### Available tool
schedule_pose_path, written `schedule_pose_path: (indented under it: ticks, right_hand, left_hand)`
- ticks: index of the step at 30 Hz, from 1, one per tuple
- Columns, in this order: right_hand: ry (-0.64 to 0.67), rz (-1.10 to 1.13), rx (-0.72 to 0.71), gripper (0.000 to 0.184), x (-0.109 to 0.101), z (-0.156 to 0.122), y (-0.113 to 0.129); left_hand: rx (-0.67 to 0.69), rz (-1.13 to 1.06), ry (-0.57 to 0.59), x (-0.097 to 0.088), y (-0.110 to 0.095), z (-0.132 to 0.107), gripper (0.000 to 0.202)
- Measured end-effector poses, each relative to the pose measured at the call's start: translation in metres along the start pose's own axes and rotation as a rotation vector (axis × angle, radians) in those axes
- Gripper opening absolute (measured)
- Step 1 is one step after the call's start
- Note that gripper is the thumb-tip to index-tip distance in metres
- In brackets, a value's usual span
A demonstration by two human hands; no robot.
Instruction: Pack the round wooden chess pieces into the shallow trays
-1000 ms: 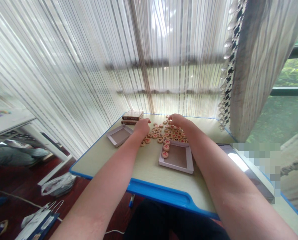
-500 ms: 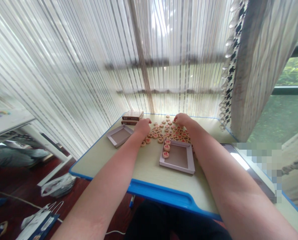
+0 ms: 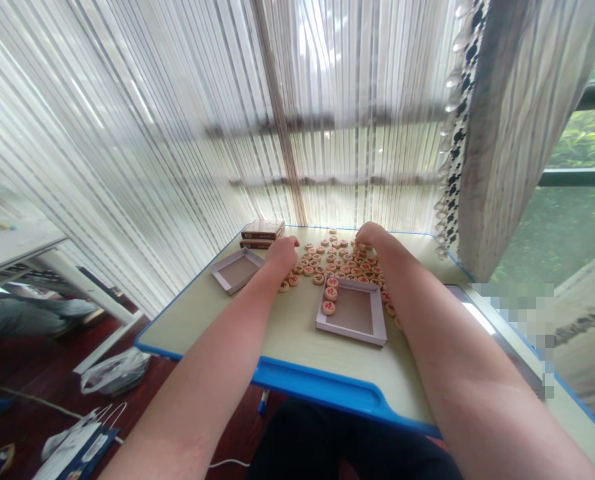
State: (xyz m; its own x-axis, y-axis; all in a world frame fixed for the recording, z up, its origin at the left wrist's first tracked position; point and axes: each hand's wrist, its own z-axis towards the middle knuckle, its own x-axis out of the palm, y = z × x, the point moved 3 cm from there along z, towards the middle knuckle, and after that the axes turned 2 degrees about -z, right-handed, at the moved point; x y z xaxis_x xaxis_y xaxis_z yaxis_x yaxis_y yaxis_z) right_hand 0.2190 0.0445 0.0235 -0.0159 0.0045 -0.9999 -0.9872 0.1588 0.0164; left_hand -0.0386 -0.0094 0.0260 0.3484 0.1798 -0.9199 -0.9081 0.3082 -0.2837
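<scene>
Many round wooden Chinese chess pieces (image 3: 331, 258) with red or dark characters lie spread over the far half of the table. My right hand (image 3: 370, 235) is at their far right side, fingers bent down and pressed together over the pieces; what is in them is hidden. On the left edge of the spread, my left hand (image 3: 283, 252) is held with curled fingers, and its grip is hidden too. A shallow box tray (image 3: 352, 339) stands nearer to me, with three red-marked pieces (image 3: 331, 294) in a column along its left wall.
A second shallow box part (image 3: 231, 287) lies left of my left forearm, with stacked brown boxes (image 3: 262, 230) behind it. A dark flat device (image 3: 497, 333) lies at the right. The table (image 3: 202, 327) has a blue edge; a fringed curtain hangs behind.
My right hand has shifted slightly right over the pieces, uncovering one near its former place. My left hand stays about where it was. The three pieces in the tray are unchanged.
</scene>
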Motion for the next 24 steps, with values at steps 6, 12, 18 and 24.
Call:
schedule_pose_path:
  ticks: [6,12,18,24]
  right_hand:
    - [0.143,-0.04,0.046,0.03,0.001,-0.002,0.007]
    - [0.053,0.01,0.043,0.037,0.002,-0.011,0.012]
    - [0.049,0.086,0.012,0.036,-0.006,-0.019,0.017]
    - [0.213,0.059,0.092,0.043,-0.019,-0.027,0.011]
  left_hand:
    - [0.006,0.012,0.0,0.0,0.0,-0.001,0.039]
    - [-0.002,0.021,0.0,-0.001,-0.002,-0.003,0.038]
    - [0.007,0.017,0.002,0.0,-0.001,-0.002,0.038]
    - [0.028,0.022,-0.011,0.002,0.0,0.0,0.037]
